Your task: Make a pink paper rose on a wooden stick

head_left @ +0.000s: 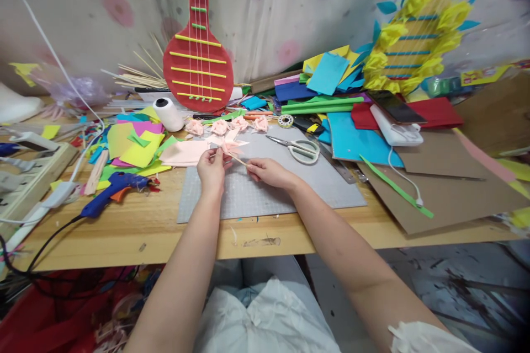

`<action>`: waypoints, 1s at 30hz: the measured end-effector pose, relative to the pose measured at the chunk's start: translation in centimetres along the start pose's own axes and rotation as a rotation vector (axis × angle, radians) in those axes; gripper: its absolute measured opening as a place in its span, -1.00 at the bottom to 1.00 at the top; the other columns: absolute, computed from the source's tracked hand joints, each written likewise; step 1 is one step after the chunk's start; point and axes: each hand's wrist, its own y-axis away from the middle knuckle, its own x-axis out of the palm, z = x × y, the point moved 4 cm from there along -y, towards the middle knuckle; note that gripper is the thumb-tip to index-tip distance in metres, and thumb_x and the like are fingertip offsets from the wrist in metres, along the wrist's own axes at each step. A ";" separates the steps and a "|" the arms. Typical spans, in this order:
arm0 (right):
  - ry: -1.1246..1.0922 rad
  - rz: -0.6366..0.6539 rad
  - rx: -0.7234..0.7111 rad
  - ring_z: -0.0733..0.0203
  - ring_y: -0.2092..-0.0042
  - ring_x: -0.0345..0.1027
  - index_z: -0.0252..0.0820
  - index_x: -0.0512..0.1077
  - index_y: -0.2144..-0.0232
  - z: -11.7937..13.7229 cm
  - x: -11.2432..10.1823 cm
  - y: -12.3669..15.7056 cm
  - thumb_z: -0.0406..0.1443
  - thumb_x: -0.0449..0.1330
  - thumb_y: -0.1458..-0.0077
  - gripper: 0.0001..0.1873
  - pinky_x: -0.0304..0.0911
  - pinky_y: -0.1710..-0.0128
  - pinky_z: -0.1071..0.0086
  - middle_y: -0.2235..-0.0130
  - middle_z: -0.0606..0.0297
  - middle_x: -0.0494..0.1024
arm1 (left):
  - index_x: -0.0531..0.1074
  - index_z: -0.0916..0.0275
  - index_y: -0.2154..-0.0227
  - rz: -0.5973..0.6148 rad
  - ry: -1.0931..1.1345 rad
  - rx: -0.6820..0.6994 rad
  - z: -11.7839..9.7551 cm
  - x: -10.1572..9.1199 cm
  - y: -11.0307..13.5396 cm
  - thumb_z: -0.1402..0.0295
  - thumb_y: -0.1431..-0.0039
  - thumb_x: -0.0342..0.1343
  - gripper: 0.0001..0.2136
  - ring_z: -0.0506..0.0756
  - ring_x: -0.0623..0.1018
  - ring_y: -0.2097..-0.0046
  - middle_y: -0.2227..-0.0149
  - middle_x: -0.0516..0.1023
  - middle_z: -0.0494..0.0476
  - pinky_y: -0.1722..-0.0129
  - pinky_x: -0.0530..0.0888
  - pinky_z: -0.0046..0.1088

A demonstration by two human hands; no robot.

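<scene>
My left hand pinches the base of a pale pink paper flower, whose pointed petals spread upward. A thin wooden stick runs from the flower to my right hand, which is closed on the stick's other end. Both hands are over the grey cutting mat. Just behind the flower lies a row of several finished-looking pink paper roses. Pale pink paper sheets lie left of my left hand. Scissors with light handles rest on the mat beyond my right hand.
A blue glue gun lies at left near a power strip. A white thread spool stands behind. A red paper instrument and a yellow one lean at the back. Cardboard and a phone are right.
</scene>
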 end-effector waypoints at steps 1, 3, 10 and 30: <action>0.021 0.002 -0.002 0.44 0.54 0.10 -0.23 0.24 0.53 0.1 0.0 0.0 -0.24 -0.11 -0.10 -0.73 0.00 0.47 0.51 0.61 0.46 0.26 | 0.31 0.28 0.49 -0.004 -0.024 0.010 0.0 -0.1 -0.1 0.40 0.03 0.06 -0.94 -0.02 0.48 0.52 0.59 0.44 -0.01 0.51 0.42 -0.53; 0.065 0.008 -0.009 0.43 0.53 0.11 -0.24 0.25 0.54 0.2 0.0 0.1 -0.24 -0.11 -0.10 -0.72 0.00 0.45 0.51 0.60 0.44 0.28 | 0.31 0.28 0.52 -0.006 -0.064 0.031 0.0 -0.2 -0.2 0.42 0.03 0.05 -0.95 -0.03 0.47 0.54 0.62 0.43 -0.02 0.52 0.42 -0.53; 0.120 0.031 -0.031 0.44 0.54 0.13 -0.24 0.27 0.57 0.7 0.0 0.4 -0.26 -0.09 -0.10 -0.71 0.02 0.45 0.50 0.60 0.42 0.30 | 0.30 0.29 0.56 -0.009 -0.085 0.036 0.1 -0.2 -0.1 0.44 0.04 0.06 -0.93 -0.05 0.44 0.58 0.66 0.40 -0.04 0.52 0.42 -0.55; -0.055 -0.123 0.084 0.44 0.60 0.27 -0.21 0.29 0.46 -0.9 0.4 -0.1 -0.18 0.01 -0.05 -0.78 0.09 0.54 0.53 0.52 0.36 0.47 | 0.36 0.33 0.50 0.111 -0.052 -0.078 0.2 0.4 -0.1 0.29 0.10 0.08 -0.83 0.01 0.50 0.49 0.51 0.48 0.11 0.54 0.41 -0.52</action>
